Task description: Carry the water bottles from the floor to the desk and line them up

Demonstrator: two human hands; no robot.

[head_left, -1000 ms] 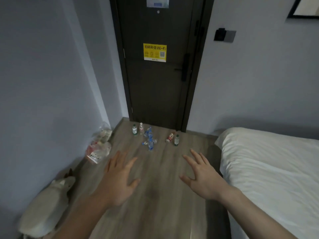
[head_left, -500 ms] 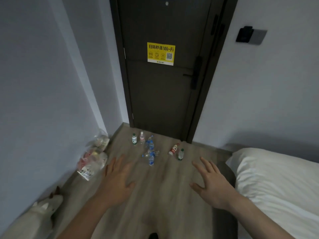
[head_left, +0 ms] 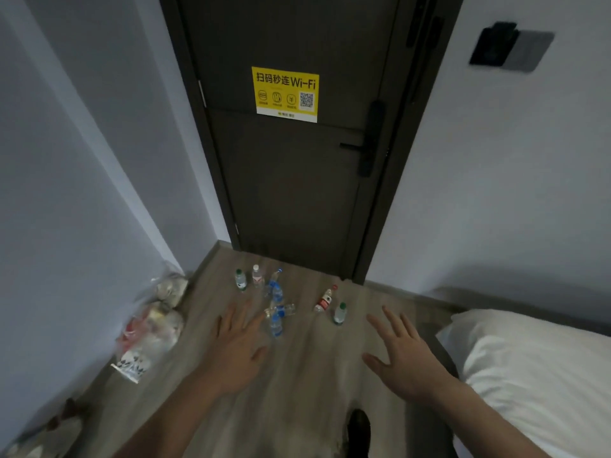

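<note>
Clustered blue-capped bottles (head_left: 276,307) blur together, count unclear; left hand (head_left: 236,347) overlaps them. Shoe (head_left: 358,431) cut off at 6 o'clock.

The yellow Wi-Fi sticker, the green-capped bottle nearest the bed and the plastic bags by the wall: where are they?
Yellow Wi-Fi sticker (head_left: 285,94): head view, its middle.
Green-capped bottle (head_left: 340,314): head view, its body.
Plastic bags (head_left: 150,335): head view, the lower bag's middle.

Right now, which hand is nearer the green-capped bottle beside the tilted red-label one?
Right. The right hand sits just right of the green-capped bottle; the left hand is farther off to its left, by the blue-label bottles.
</note>
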